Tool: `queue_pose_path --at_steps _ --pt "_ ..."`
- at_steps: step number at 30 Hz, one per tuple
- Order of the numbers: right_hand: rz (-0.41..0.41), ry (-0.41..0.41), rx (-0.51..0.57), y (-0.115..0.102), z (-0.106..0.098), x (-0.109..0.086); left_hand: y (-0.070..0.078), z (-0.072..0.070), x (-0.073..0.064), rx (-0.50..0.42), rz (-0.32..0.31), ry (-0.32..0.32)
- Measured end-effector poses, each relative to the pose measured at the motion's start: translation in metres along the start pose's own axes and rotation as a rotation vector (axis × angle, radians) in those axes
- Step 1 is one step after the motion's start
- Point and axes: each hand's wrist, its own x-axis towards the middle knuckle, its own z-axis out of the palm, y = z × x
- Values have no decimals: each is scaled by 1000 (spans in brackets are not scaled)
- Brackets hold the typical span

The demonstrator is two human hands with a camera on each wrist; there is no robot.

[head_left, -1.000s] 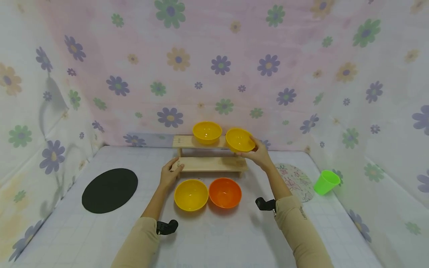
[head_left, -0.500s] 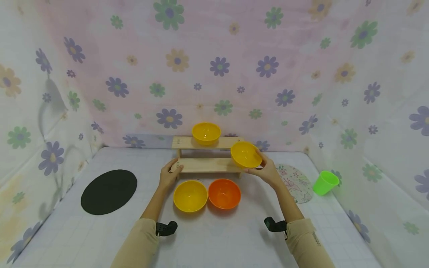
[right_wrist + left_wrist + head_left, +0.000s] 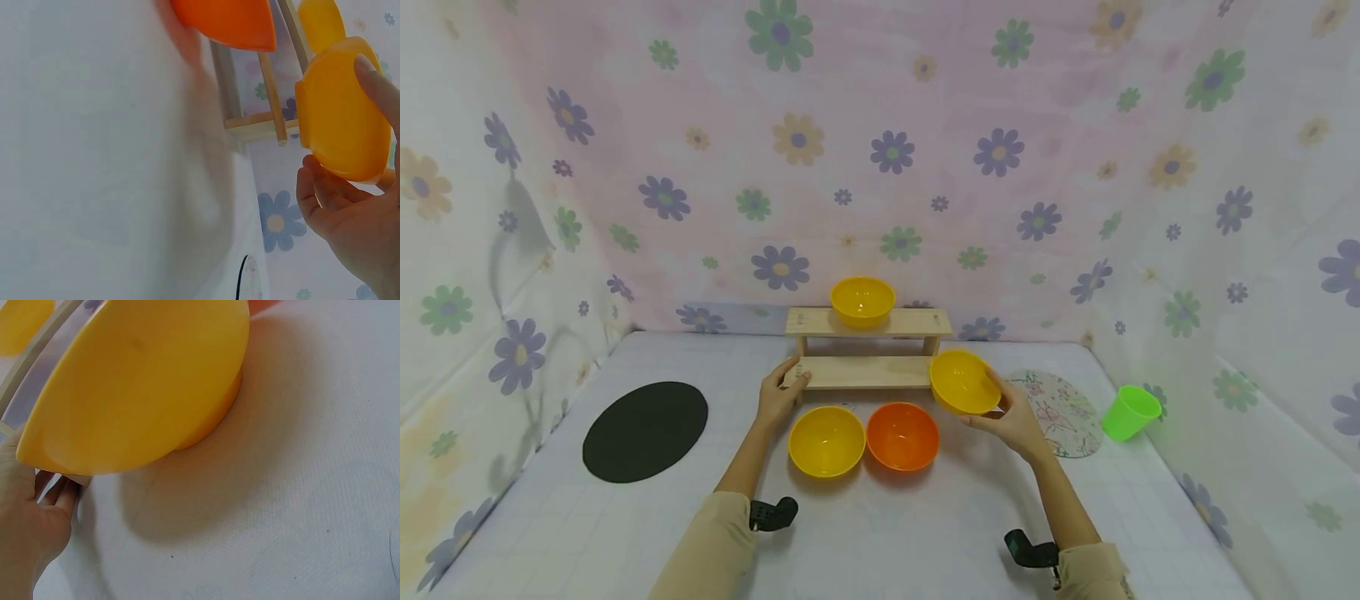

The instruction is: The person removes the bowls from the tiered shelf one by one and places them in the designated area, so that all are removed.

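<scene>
My right hand [image 3: 1017,421] grips a yellow bowl [image 3: 962,382] by its right side, thumb and fingers around the wall. The bowl overlaps the right end of the two-tier wooden shelf [image 3: 865,372] and hangs above the table in the right wrist view. At the shelf's other end, my left hand [image 3: 777,396] holds the lower board, thumb over its front. A second yellow bowl [image 3: 862,302] stands on the top board. In front of the shelf sit another yellow bowl [image 3: 827,442] and an orange bowl [image 3: 902,437], side by side.
A black oval mat [image 3: 645,432] lies at the left of the table. On the right are a round patterned mat [image 3: 1060,412] and a tilted green cup [image 3: 1131,412]. Flowered cloth walls [image 3: 880,183] close off the back and sides.
My right hand has brought its yellow bowl off the shelf's top level, moving right and toward me. My left hand has stayed on the shelf's left end.
</scene>
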Motion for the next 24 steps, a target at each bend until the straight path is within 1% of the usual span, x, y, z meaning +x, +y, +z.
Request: queue_pose_path --at_steps 2,5,9,12,20,24 --pt "8 6 -8 12 0 -3 0 0 0 5 -5 2" --pt "0 10 -3 29 -1 -7 0 0 0 3 -10 12" --pt "-17 16 -8 36 -2 -15 -1 1 0 -9 1 11" --pt "-8 17 -16 40 -2 -21 -1 1 1 -15 5 8" --pt "56 5 -32 49 -3 -37 2 2 -1 0 -20 0" --pt "84 -6 -50 55 -2 -41 2 0 -2 -4 -22 11"
